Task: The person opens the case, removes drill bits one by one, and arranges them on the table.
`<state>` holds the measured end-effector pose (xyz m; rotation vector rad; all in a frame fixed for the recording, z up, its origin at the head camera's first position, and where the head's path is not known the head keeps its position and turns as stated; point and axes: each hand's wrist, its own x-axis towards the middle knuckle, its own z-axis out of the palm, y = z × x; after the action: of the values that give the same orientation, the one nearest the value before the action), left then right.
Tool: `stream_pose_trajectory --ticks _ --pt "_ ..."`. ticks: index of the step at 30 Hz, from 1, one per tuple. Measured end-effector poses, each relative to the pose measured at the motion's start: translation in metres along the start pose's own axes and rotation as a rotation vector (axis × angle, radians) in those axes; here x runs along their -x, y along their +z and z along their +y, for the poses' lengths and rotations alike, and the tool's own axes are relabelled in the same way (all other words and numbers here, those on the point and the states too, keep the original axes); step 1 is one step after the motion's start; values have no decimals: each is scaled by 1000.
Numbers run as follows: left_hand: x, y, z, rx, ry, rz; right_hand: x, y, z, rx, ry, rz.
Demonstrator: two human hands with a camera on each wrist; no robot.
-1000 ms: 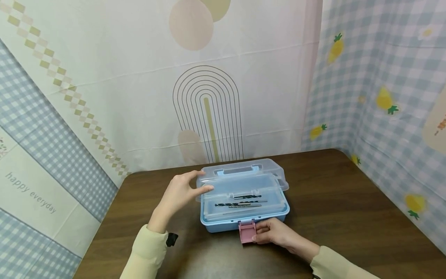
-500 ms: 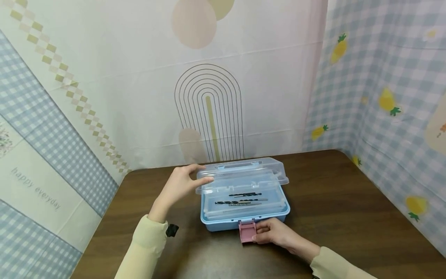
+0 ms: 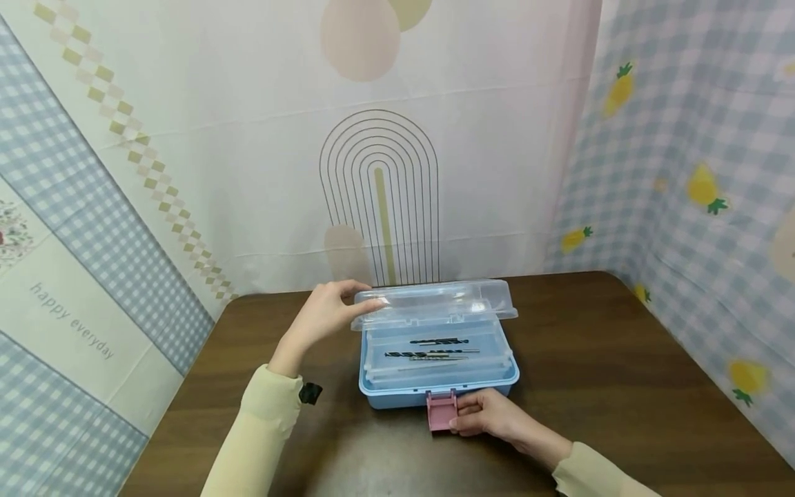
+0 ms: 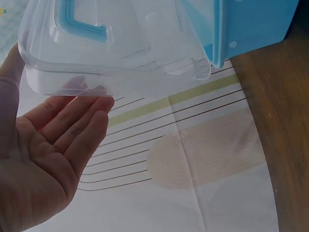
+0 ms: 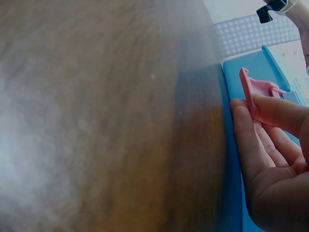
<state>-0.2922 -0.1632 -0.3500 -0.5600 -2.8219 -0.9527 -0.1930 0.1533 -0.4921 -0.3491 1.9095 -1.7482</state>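
1. From where I stand, the box point(image 3: 397, 400) sits on the worktop point(image 3: 577, 345), its clear lid point(image 3: 437, 302) raised over its rear half. The step looks to be swinging that lid back.
2. The left hand point(image 3: 329, 309) has a wide grip, thumb and fingers spanning the lid's end, at the box's rear left. The wrist view shows the fingers fairly straight against the plastic, near the handle point(image 4: 91, 32).
3. The right hand point(image 3: 493, 416) has a narrow grip: it pinches the pink latch point(image 3: 443, 413) at the middle of the box's front.
4. To do it well, I'd keep that pinch light but steady so the box doesn't slide, and not bend the latch sideways.
5. I'd turn the lid smoothly about the box's rear edge; held at one end only, it could twist.
6. I'd avoid jolting the box, as loose drill bits point(image 3: 404, 355) lie inside it on the clear tray point(image 3: 385, 373) and would likely roll.
7. Against a second ago, the lid's near edge stands higher and farther back, baring more of the tray. The left hand has gone back with it; the right hand and latch keep their place at the box's front.
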Motion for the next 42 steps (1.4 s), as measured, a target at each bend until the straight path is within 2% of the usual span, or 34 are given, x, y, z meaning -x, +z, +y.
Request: stream_pose_trajectory --ticks 12,18,26,34,42 --pt "-22 -8 -1 29 -13 -61 0 1 2 -7 -12 12" --pt "-30 -11 -4 50 -30 -56 -2 0 0 12 -17 2" --pt "-39 -10 -6 117 -95 -54 -3 2 0 2 -10 -10" --pt "-48 -9 -10 175 -112 -32 -1 3 -2 -3 -7 -6" --pt "-53 -6 -10 287 -128 13 1 6 -2 -12 -6 -2"
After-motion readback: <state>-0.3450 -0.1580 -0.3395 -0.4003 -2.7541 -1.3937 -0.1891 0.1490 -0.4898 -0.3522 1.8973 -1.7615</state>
